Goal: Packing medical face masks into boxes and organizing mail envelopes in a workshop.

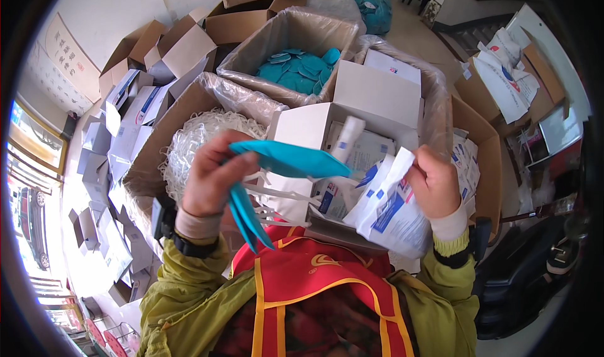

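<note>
Left hand (pixel 211 178) up at chest height, closed on a teal folded mask (pixel 286 159), white straps dangling loose below. Second teal mask (pixel 245 218) hanging from the same hand, pointing down toward the red vest (pixel 308 281). Right hand (pixel 434 181) pinched shut on the torn mouth of a white-and-blue wrapper (pixel 393 209), held just beside the mask's tip. Behind both, an open white box (pixel 371 105) with more wrappers stacked inside. Farther back, a lined carton (pixel 296 49) full of teal masks; to the left, another carton heaped with white elastic loops (pixel 195 143).

Risks, judged from here: straps snagging on the wrapper's edge and bunching at the mouth; lower mask slipping free, gripped only at one end by the look of it; thin wrapper tearing further if pulled sideways.

Hard to read: left fingertips hidden behind the mask, so exact grip unclear. Wrapper's opening folded over, inside not visible. Whether the two masks touch each other, impossible to tell. Far left washed out by glare, flat white boxes (pixel 116 143) barely distinguishable.
</note>
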Tool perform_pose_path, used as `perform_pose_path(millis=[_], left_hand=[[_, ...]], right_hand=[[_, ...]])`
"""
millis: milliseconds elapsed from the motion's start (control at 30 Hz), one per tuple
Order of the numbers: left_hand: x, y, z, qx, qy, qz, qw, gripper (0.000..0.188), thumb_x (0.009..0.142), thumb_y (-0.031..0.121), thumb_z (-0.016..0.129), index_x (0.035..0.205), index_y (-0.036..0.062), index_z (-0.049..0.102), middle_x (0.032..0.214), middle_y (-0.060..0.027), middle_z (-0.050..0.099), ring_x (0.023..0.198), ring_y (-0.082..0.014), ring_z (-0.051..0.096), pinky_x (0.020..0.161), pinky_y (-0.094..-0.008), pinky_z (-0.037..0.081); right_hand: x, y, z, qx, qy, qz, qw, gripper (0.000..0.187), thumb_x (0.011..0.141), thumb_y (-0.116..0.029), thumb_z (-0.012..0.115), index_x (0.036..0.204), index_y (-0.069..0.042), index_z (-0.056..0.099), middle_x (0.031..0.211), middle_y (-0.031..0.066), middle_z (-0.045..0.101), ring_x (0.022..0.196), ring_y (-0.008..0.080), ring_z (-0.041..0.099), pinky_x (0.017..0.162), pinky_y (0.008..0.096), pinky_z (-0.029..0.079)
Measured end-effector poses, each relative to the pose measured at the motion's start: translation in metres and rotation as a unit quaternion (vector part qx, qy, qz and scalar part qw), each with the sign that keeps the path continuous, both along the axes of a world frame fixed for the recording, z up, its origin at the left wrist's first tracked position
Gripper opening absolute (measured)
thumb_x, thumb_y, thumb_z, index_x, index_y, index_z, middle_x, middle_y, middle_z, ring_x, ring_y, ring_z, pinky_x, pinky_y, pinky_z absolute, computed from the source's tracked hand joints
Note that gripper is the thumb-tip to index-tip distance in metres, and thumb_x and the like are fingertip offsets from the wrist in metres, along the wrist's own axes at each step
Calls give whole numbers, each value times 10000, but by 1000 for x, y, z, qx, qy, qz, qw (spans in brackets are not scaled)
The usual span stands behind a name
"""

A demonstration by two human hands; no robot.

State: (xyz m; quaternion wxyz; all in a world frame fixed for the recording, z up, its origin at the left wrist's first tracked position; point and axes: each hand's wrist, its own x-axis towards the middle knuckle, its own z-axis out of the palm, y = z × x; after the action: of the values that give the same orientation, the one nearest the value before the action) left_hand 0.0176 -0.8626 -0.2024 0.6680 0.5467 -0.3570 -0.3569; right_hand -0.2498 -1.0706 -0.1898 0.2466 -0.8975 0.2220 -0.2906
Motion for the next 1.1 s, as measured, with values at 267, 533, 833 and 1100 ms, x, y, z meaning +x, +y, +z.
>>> perform_pose_path(millis=[267, 533, 833, 1100], left_hand=[[38, 11, -19, -102, 70, 80, 989, 259, 945, 284, 567, 836, 50, 547, 706, -35, 552, 613, -92, 465, 582, -223, 382], [21, -25, -36, -29, 131, 80, 988, 576, 990, 446, 419, 533, 95, 394, 563, -66, 471, 564, -147, 420, 603, -259, 376], [5, -61, -41, 122, -2, -13, 992, 274, 881, 203, 666, 697, 40, 545, 614, 5, 541, 630, -59, 514, 570, -203, 397], [-35, -73, -36, 1, -338, -97, 936, 320, 796, 116, 685, 1110, 67, 644, 814, -48, 640, 714, -127, 566, 653, -278, 459]], right_hand=[[113, -67, -81, -87, 342, 29, 935, 169, 803, -180, 631, 919, -57, 633, 915, 167, 671, 873, 373, 640, 762, 455, 501], [125, -100, -146, -27, 438, -60, 897, 378, 786, -146, 658, 1155, -73, 615, 1120, 208, 634, 1049, 361, 614, 917, 428, 484], [90, -63, -99, 12, 337, 21, 941, 179, 762, -119, 662, 934, -71, 659, 910, 145, 678, 839, 338, 653, 756, 435, 511], [38, 13, -9, -88, 88, 78, 989, 107, 761, -51, 658, 819, -75, 571, 765, 109, 639, 677, 321, 637, 562, 389, 500]])
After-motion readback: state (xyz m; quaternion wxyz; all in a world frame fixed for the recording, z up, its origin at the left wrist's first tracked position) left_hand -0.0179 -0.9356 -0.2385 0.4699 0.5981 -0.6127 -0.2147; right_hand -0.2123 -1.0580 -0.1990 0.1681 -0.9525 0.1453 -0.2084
